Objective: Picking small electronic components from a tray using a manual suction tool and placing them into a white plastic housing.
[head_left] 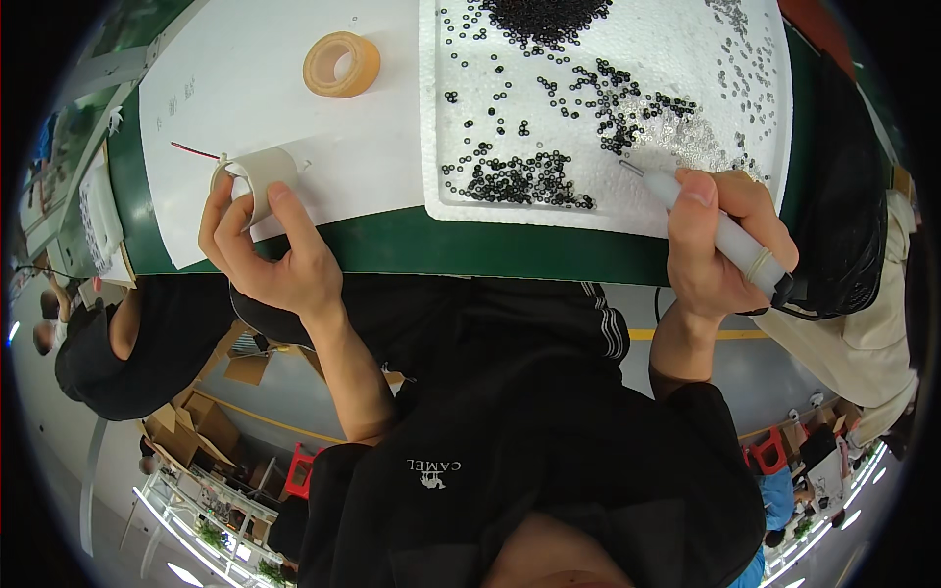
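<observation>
My left hand [270, 240] is closed around a short white hollow cylinder [272, 169], held at the left part of the table. A thin red wire or rod [196, 150] sticks out from the cylinder's top toward the left. In my right hand [720, 240] is a thick white pen-shaped tool [737, 242] with a thin metal tip [632, 168]. The tip points up and left, over the near right part of a white foam tray [427, 118]. Around it lie small clear rings [676, 132] and small black rings [618, 108]; whether it touches any, I cannot tell.
A roll of tan tape [341, 65] sits on a white sheet [225, 59] covering the left of the green table [392, 245]. More black rings [544, 15] are heaped at the tray's far side. A black bag-like item [843, 196] is at the right; people sit on both sides.
</observation>
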Demonstrator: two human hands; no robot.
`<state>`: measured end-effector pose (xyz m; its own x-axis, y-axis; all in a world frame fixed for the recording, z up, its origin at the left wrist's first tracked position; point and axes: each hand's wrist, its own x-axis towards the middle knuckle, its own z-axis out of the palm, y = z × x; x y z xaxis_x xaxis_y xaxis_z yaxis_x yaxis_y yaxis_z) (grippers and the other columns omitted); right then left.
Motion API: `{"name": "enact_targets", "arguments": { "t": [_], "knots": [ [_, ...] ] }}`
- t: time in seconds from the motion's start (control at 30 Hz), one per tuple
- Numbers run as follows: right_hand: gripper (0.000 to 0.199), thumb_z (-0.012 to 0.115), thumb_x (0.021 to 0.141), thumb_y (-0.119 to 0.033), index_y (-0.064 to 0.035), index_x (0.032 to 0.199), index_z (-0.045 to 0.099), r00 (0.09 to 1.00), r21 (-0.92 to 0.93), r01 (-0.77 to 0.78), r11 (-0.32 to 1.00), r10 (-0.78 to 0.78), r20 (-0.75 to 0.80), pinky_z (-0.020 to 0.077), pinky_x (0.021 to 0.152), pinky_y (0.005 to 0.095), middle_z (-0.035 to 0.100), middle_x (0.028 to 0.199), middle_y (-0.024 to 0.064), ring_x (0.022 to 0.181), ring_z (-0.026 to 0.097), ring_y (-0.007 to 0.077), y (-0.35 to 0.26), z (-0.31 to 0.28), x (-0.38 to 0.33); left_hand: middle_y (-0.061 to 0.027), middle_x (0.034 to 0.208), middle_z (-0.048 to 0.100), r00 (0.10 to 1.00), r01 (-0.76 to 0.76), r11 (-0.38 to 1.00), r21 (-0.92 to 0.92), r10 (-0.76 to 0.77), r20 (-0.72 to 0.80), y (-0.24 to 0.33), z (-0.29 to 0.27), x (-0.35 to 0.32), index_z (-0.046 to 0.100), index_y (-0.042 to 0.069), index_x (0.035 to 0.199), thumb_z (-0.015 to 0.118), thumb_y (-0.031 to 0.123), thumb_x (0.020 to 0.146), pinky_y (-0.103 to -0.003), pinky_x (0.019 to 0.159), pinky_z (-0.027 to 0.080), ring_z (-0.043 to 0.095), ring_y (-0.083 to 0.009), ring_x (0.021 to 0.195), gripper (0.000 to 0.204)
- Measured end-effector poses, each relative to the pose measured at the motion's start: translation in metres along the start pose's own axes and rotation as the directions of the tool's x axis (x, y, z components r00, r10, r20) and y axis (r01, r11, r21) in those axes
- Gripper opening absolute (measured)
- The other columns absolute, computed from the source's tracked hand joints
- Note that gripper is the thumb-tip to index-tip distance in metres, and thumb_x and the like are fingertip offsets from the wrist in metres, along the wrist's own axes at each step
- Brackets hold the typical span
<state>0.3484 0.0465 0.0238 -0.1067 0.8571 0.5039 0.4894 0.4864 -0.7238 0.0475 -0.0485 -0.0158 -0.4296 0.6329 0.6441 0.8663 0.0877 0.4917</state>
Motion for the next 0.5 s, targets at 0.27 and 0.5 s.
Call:
{"name": "enact_targets", "arguments": {
  "t": [0.27, 0.5],
  "knots": [
    [0.018, 0.078, 0.076, -0.010, -0.0010, 0.069, 0.065, 0.998, 0.010, -0.064, 0.998, 0.065, -0.013, 0.0428, 0.047, 0.0212, 0.062, 0.058, 0.0051, 0.046, 0.053, 0.0106, -0.0036, 0.0003, -0.0016, -0.0156, 0.119, 0.057, 1.000, -0.003, 1.000, 0.002, 0.003, -0.004, -0.0001, 0.0002, -0.0004, 0.058, 0.000, 0.099, 0.070, 0.002, 0.084, -0.036, 0.083, 0.051, 0.060, -0.0284, 0.108, 0.019],
    [0.017, 0.078, 0.076, -0.010, -0.0014, 0.070, 0.066, 1.000, -0.031, 0.001, 1.000, -0.001, -0.002, 0.0435, 0.047, 0.0218, 0.062, 0.058, 0.0051, 0.046, 0.054, 0.0115, -0.0014, 0.0013, 0.0003, -0.0156, 0.118, 0.057, 1.000, -0.002, 1.000, 0.005, 0.002, -0.003, 0.0007, -0.0005, -0.0001, 0.058, 0.000, 0.099, 0.070, 0.002, 0.084, -0.036, 0.083, 0.051, 0.060, -0.0288, 0.108, 0.019]
  ]
}}
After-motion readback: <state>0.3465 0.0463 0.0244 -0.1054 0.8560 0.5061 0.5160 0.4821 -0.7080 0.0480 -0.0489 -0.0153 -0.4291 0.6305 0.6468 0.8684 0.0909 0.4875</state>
